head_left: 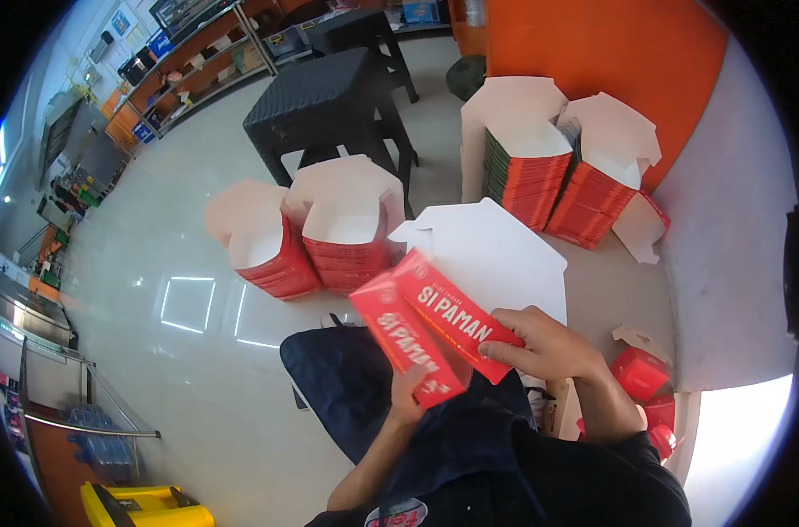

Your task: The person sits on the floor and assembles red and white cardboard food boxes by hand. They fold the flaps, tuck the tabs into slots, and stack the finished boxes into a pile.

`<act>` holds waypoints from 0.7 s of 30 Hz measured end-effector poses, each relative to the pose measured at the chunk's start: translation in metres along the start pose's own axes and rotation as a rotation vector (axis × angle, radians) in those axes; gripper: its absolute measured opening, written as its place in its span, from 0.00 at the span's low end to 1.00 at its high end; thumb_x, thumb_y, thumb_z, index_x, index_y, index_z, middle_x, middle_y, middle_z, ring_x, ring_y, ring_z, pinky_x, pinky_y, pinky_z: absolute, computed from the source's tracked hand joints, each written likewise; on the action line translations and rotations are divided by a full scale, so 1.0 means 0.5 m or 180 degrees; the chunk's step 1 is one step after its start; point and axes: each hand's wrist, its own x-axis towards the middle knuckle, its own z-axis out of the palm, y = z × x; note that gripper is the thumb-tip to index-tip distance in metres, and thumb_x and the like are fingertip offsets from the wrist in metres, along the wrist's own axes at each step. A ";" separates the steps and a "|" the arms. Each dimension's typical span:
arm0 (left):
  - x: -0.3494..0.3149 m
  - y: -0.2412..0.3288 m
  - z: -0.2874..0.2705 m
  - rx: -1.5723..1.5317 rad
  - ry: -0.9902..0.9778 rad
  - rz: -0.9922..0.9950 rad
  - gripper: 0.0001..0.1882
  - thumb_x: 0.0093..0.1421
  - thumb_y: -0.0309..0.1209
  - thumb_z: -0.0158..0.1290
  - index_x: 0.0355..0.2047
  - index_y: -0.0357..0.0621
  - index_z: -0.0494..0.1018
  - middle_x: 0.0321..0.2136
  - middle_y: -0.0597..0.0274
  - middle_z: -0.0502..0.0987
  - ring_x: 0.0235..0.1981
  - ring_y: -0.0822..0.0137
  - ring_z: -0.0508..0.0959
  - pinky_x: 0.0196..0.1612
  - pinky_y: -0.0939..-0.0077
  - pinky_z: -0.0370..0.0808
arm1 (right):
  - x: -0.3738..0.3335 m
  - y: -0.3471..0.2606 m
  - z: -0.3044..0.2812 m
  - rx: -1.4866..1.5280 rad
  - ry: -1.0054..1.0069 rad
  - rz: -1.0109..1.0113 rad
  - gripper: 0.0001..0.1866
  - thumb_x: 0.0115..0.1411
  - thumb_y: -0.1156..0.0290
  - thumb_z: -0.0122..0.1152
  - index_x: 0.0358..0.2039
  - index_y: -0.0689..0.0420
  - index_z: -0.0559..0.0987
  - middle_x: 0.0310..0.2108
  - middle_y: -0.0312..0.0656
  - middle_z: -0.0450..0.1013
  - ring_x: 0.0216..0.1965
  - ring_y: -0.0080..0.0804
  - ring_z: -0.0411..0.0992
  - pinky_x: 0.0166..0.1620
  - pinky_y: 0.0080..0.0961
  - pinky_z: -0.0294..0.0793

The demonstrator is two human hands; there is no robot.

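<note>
Over my lap I hold red printed food cartons. My right hand (549, 342) pinches the right end of one red carton (448, 312), its thumb across the front and fingers behind. A wide white inner flap (496, 250) stands up behind this panel. My left hand (406, 395) grips the lower end of a second red panel (395, 329), slanted and slightly blurred, which overlaps the first at its left. Whether both panels belong to one carton or to two nested ones, I cannot tell. Most of my left fingers are hidden behind the red card.
Nested red cartons with pale flaps stand on the floor ahead, in a left pair (347, 255) and a right pair (522, 189). Black stools (316, 101) stand beyond. Loose red cartons (641, 373) lie at my right, by a pale wall (724, 246). A yellow object (149, 505) is lower left.
</note>
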 end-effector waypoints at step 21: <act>0.131 0.077 0.076 -0.0752 -0.0211 -0.1351 0.42 0.57 0.50 0.49 0.66 0.38 0.56 0.59 0.47 0.69 0.59 0.50 0.72 0.60 0.49 0.70 | 0.062 0.071 -0.048 0.0356 -0.0025 -0.0293 0.20 0.61 0.64 0.68 0.46 0.66 0.76 0.41 0.47 0.79 0.40 0.30 0.79 0.45 0.28 0.80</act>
